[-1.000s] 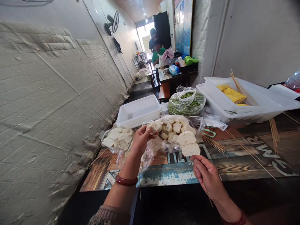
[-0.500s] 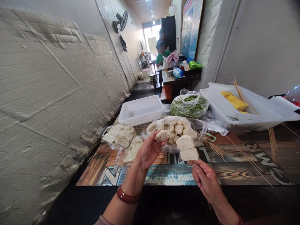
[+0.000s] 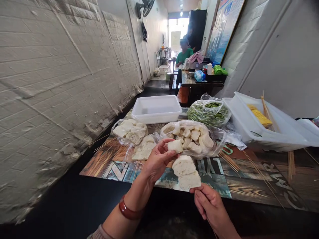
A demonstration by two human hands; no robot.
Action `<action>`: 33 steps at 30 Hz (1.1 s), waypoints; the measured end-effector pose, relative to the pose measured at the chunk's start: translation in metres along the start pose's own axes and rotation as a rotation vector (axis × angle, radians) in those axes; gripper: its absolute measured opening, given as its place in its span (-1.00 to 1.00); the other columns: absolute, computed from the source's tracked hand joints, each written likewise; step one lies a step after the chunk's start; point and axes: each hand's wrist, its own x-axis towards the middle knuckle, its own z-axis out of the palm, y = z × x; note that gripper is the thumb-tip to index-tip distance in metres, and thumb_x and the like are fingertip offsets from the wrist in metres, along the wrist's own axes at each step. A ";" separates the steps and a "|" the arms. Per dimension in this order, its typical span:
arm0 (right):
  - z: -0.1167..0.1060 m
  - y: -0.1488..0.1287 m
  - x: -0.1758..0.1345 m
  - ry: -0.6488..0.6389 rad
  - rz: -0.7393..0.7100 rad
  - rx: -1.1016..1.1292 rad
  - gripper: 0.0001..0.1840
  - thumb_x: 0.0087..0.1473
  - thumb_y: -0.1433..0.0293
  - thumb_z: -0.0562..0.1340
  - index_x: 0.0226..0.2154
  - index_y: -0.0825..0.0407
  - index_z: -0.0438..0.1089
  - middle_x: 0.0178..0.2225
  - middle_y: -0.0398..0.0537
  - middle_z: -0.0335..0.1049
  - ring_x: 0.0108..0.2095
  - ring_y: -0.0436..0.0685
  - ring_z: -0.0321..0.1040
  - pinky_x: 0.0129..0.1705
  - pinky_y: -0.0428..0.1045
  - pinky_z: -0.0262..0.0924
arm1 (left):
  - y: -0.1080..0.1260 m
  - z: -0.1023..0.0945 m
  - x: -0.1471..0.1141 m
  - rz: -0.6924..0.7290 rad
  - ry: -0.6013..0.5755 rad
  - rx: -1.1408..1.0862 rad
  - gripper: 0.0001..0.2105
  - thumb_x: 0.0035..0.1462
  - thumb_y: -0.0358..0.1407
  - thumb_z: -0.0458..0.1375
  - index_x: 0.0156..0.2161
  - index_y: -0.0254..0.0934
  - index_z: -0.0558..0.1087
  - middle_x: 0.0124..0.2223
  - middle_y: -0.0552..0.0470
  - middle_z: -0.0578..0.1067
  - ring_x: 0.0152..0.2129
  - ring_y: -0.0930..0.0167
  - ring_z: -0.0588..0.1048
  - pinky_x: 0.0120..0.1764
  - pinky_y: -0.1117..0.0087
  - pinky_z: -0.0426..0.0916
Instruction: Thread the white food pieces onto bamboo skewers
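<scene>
My left hand [image 3: 160,157] pinches a pale bun slice [image 3: 175,146] between thumb and fingers, in front of an open plastic bag [image 3: 216,147] of similar pieces. Lower right, my right hand [image 3: 208,202] is closed round a thin skewer, mostly hidden by the fingers. Two white bun slices [image 3: 186,174] are threaded one above the other on that skewer, tilted toward the left hand. The held slice is just above the upper threaded one. Left of the bag lie more flat white slices [image 3: 146,147] on plastic and another bag of slices [image 3: 131,131].
A white plastic tub [image 3: 157,111] stands at the back left. Beside it sits a bag of green vegetables [image 3: 209,111]. To the right, stacked white trays [image 3: 271,132] hold yellow corn [image 3: 260,118] and skewers. Loose skewers [image 3: 229,162] lie on the table. A person [image 3: 184,54] sits farther back.
The threaded slices and my right hand have shifted left and down, closer to my left hand. The slice in my left hand has turned. The whole view has swung slightly left.
</scene>
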 end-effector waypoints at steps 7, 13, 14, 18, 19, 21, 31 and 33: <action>0.011 -0.005 0.001 0.057 0.037 -0.015 -0.52 0.18 -0.01 0.21 -0.31 0.12 0.45 -0.74 -0.34 0.11 -0.75 -0.13 -0.12 -0.69 -0.16 -0.21 | 0.008 -0.004 -0.012 -0.034 0.008 -0.074 -0.53 -0.17 -0.32 0.47 -0.08 -0.31 0.55 -0.22 -0.06 0.62 -0.33 0.40 0.58 -0.22 0.42 0.48; 0.017 -0.006 -0.006 0.042 0.050 -0.052 -0.53 0.17 -0.01 0.22 -0.33 0.09 0.45 -0.75 -0.32 0.13 -0.76 -0.13 -0.10 -0.70 -0.16 -0.19 | 0.011 -0.012 -0.014 0.012 0.113 -0.076 -0.62 -0.15 -0.28 0.46 -0.18 -0.37 0.57 -0.23 -0.10 0.63 -0.36 0.35 0.59 -0.30 0.37 0.52; 0.018 -0.006 -0.007 0.034 0.055 -0.062 -0.53 0.17 -0.01 0.22 -0.34 0.09 0.45 -0.76 -0.32 0.13 -0.76 -0.13 -0.10 -0.70 -0.16 -0.19 | 0.012 -0.012 -0.014 0.020 0.120 -0.075 -0.62 -0.17 -0.28 0.46 -0.19 -0.38 0.57 -0.24 -0.10 0.62 -0.38 0.36 0.58 -0.32 0.38 0.52; 0.023 -0.006 -0.008 0.019 0.072 -0.074 -0.52 0.16 -0.02 0.22 -0.33 0.09 0.45 -0.76 -0.33 0.11 -0.77 -0.13 -0.12 -0.70 -0.16 -0.21 | 0.017 -0.015 -0.018 0.038 0.147 -0.079 -0.61 -0.23 -0.27 0.49 -0.24 -0.38 0.59 -0.29 -0.08 0.62 -0.43 0.40 0.56 -0.37 0.41 0.51; 0.024 -0.006 -0.008 0.016 0.074 -0.077 -0.52 0.17 -0.02 0.21 -0.33 0.09 0.45 -0.76 -0.33 0.11 -0.76 -0.13 -0.12 -0.70 -0.16 -0.22 | 0.018 -0.016 -0.019 0.041 0.151 -0.078 -0.61 -0.24 -0.27 0.49 -0.25 -0.38 0.59 -0.30 -0.07 0.62 -0.43 0.40 0.56 -0.37 0.41 0.51; 0.025 -0.005 -0.007 0.010 0.072 -0.088 -0.52 0.18 -0.01 0.21 -0.32 0.10 0.45 -0.76 -0.34 0.10 -0.76 -0.13 -0.12 -0.70 -0.16 -0.22 | 0.018 -0.019 -0.021 0.043 0.156 -0.072 -0.61 -0.24 -0.26 0.49 -0.25 -0.38 0.59 -0.32 -0.07 0.62 -0.44 0.40 0.56 -0.36 0.41 0.51; 0.037 -0.008 -0.006 0.034 0.084 -0.103 -0.48 0.14 -0.06 0.22 -0.33 0.10 0.44 -0.75 -0.34 0.09 -0.75 -0.13 -0.12 -0.71 -0.17 -0.20 | 0.018 -0.028 -0.027 0.060 0.144 -0.063 -0.62 -0.21 -0.26 0.48 -0.23 -0.37 0.60 -0.30 -0.08 0.63 -0.42 0.40 0.57 -0.33 0.42 0.50; 0.037 -0.007 -0.005 0.034 0.079 -0.103 -0.49 0.14 -0.05 0.22 -0.32 0.09 0.45 -0.75 -0.34 0.09 -0.76 -0.13 -0.12 -0.71 -0.17 -0.20 | 0.019 -0.029 -0.027 0.062 0.143 -0.066 -0.62 -0.21 -0.25 0.48 -0.23 -0.37 0.60 -0.29 -0.08 0.63 -0.42 0.41 0.57 -0.33 0.43 0.49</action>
